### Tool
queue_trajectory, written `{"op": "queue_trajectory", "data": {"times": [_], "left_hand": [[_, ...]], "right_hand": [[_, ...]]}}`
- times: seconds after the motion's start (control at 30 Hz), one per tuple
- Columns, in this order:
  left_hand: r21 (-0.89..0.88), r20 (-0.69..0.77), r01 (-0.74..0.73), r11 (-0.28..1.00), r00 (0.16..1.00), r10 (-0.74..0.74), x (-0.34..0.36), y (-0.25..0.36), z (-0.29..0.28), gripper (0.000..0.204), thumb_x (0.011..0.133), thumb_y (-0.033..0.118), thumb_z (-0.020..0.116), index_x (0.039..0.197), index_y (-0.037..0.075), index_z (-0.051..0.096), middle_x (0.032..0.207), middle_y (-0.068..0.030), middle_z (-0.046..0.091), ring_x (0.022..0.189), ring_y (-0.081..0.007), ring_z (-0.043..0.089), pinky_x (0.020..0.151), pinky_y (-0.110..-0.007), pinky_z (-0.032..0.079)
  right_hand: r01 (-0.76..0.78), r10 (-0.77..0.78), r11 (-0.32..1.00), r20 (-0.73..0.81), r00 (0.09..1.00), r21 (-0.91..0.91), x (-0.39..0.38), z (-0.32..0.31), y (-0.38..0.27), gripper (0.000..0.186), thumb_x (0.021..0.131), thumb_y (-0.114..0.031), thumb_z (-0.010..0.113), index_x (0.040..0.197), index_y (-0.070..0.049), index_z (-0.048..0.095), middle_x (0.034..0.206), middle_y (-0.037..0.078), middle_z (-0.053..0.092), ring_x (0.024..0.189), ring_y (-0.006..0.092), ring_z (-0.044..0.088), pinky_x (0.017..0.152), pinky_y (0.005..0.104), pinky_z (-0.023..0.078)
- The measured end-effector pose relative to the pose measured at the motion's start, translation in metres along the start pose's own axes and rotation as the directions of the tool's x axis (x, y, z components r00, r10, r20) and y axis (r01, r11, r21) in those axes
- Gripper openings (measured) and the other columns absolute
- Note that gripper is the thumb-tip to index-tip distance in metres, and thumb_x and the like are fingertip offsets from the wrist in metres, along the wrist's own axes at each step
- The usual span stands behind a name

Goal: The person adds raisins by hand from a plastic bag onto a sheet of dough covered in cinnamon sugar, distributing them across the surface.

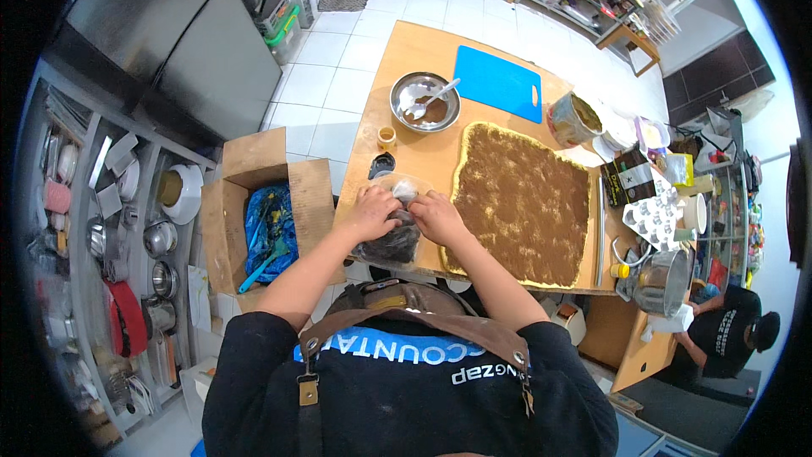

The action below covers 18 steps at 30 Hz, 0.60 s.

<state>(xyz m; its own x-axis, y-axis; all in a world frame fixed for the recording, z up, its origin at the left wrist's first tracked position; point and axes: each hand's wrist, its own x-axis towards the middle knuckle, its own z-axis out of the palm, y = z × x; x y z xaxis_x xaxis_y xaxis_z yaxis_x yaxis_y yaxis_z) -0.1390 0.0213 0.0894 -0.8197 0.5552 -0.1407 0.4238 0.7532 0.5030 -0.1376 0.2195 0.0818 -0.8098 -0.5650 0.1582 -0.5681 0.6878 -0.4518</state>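
At the table's near left, a clear plastic bag with dark contents [391, 245] lies in front of me. My left hand [370, 213] has its fingers curled on the bag's left side, and my right hand [436, 218] grips its upper right side. A bunched whitish piece of the plastic [404, 191] sticks up between my hands. What the dark contents are I cannot make out. Just right of my right hand is a rolled-out sheet of yellow dough [524, 203], spread with brown powder or filling almost to its edges.
Beyond the bag stand a small dark container [382, 165], a small jar [386, 137] and a steel bowl [404, 87] with a spoon. A blue cutting board [499, 80] lies farther back. Left is an open cardboard box [222, 228]; right, a metal rod [601, 237] and another person [732, 330].
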Motion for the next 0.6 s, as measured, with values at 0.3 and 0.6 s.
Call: {"op": "queue_trajectory", "data": {"times": [0.3, 0.6], "left_hand": [[0.191, -0.055, 0.008, 0.981, 0.999, 0.002, -0.03, -0.006, 0.011, 0.036, 0.077, 0.041, 0.059, 0.103, 0.016, 0.059, 0.131, -0.0078, 0.039, 0.131, -0.0359, 0.017, 0.102, -0.062, 0.003], [0.244, -0.015, 0.034, 0.969, 0.999, -0.031, -0.046, 0.01, 0.018, 0.048, 0.077, 0.049, 0.057, 0.115, 0.019, 0.056, 0.143, -0.017, 0.019, 0.133, -0.0416, 0.006, 0.101, -0.063, -0.002]], "right_hand": [[-0.147, 0.182, 0.977, 0.236, 0.955, -0.157, 0.027, 0.003, -0.02, 0.013, 0.073, -0.015, 0.054, 0.08, -0.008, 0.063, 0.079, 0.012, 0.062, 0.082, 0.0303, 0.059, 0.071, 0.0411, 0.047], [-0.128, 0.182, 0.974, 0.314, 0.932, -0.187, 0.047, 0.057, -0.008, 0.035, 0.068, -0.021, 0.068, 0.099, -0.006, 0.061, 0.104, 0.013, 0.058, 0.097, 0.0304, 0.056, 0.08, 0.0397, 0.047]]}}
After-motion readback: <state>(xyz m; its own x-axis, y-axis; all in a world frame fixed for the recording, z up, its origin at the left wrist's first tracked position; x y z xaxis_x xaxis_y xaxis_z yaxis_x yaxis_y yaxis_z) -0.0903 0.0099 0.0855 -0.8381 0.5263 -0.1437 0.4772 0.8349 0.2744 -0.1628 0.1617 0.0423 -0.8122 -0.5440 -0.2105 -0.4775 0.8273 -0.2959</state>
